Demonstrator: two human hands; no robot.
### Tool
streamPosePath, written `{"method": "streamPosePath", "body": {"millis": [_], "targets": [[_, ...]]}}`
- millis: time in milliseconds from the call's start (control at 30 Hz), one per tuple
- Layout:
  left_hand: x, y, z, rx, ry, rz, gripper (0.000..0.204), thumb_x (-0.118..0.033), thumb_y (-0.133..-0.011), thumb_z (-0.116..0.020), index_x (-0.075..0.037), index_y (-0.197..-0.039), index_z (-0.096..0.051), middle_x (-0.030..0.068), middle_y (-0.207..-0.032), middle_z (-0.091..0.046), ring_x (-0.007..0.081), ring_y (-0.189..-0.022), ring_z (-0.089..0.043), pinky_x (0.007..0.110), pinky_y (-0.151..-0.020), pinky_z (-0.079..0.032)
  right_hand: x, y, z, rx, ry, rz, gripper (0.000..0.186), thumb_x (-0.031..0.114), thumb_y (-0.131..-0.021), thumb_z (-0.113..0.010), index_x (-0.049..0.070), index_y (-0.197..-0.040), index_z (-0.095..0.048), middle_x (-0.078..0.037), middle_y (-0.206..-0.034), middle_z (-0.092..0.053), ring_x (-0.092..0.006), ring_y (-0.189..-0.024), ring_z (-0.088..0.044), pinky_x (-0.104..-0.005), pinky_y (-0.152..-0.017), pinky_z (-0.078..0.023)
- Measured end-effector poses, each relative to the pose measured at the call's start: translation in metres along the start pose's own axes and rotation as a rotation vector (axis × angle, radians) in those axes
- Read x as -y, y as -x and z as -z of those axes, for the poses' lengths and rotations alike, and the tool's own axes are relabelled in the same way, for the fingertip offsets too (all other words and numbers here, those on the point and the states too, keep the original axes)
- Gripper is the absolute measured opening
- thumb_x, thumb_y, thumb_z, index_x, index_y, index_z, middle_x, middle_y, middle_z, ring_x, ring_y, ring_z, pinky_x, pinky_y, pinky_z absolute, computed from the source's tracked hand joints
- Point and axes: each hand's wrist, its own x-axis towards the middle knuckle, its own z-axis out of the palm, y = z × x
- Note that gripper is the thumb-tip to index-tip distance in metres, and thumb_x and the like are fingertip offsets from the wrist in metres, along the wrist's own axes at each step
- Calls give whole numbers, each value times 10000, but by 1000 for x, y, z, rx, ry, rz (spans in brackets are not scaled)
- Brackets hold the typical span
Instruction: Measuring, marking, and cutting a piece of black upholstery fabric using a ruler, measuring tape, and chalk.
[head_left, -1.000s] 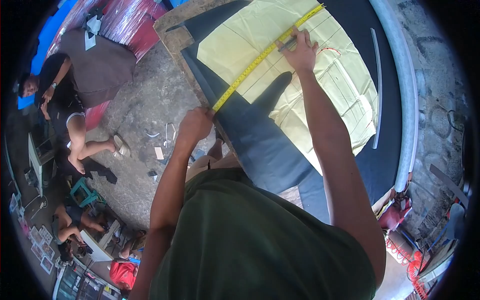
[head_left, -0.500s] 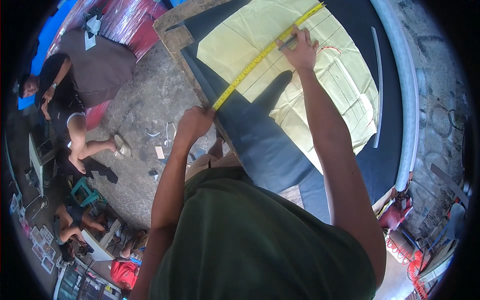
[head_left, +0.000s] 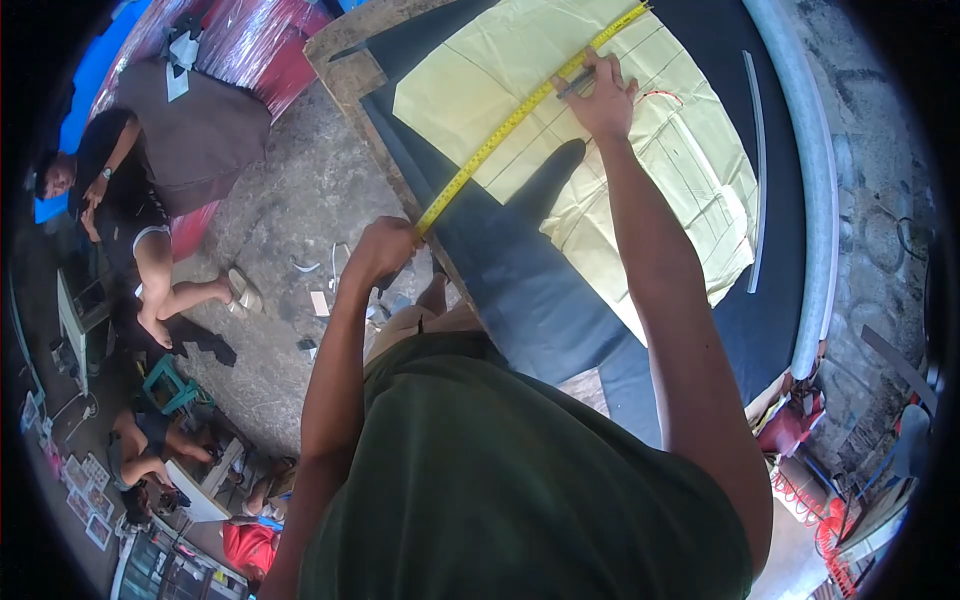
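Note:
A yellow tape measure (head_left: 500,140) stretches diagonally across pale yellow paper pattern pieces (head_left: 470,90) with drawn lines, which lie on dark sheet material (head_left: 510,300) on a wooden board (head_left: 345,70). My left hand (head_left: 388,247) is closed on the tape's lower end just beyond the board's left edge. My right hand (head_left: 602,98) rests on the paper beside the tape, fingers curled round a slim grey tool (head_left: 568,88). A narrow metal strip (head_left: 755,170) lies along the right of the paper.
A pale roll (head_left: 805,180) runs along the right side. At left a person (head_left: 110,170) sits by red wrapped bundles (head_left: 275,55) with brown cloth (head_left: 200,140); more people (head_left: 145,455) are lower left near a green stool (head_left: 170,385). Red coiled hose (head_left: 830,530) is lower right.
My left hand and the lower end of the tape have shifted slightly left and down. My right hand stays in about the same place on the paper.

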Motion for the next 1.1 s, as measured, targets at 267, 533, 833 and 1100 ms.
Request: {"method": "streamPosePath", "body": {"millis": [267,533,833,1100], "targets": [[-1,-22,2,70,91,-9,315,-234,-901,-615,53,-889,-743,110,-725,-646,230,-641,-581,340,-612,-471,3,-3,6,-9,53,-3,857,719,-832,-736,218,-1494,-527,-9,-1488,-585,-262,-1503,-438,-594,-1256,-186],[21,-30,-6,59,273,-173,235,-166,-903,-594,32,-898,-720,103,-720,-639,216,-630,-594,326,-607,-492,11,-6,22,104,-51,-63,776,677,-819,-759,219,-1406,-541,21,-1429,-623,-277,-1484,-442,-669,-1246,-179],[58,-30,-4,99,403,-254,158,-90,-905,-570,7,-908,-694,95,-715,-630,200,-619,-610,311,-601,-516,48,-2,105,-52,-228,33,653,517,-843,-820,152,-1270,-489,-73,-1342,-631,-336,-1211,-626,-652,-1080,-384],[49,85,-75,207,256,-206,139,-92,-972,-583,-11,-944,-693,69,-712,-640,172,-608,-621,280,-597,-510,36,362,218,-189,-557,-240,844,337,-875,-805,55,-1563,-405,-132,-1357,-627,-318,-1113,-659,-545,-1145,-404]]}}
